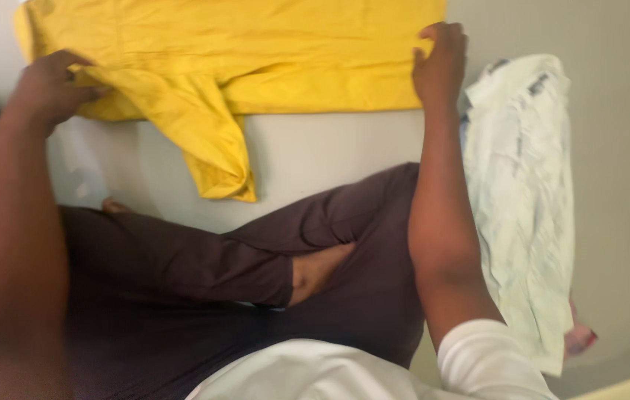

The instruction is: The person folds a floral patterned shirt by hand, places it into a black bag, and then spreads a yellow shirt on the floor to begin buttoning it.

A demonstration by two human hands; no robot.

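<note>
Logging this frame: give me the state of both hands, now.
Left hand: closed, pinching the yellow garment at its left edge.
Right hand: closed, gripping the yellow garment's right edge.

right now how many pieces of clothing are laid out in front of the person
2: a yellow shirt spread ahead, gripped by both hands, and a pale crumpled garment to the right. Something pinkish beneath it may be another.

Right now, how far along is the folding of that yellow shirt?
Early. The yellow shirt lies spread flat. In hand: the left hand pinches its sleeve edge, and the right hand holds the far edge. One sleeve hangs unfolded, and the pale crumpled garment lies untouched.
</note>
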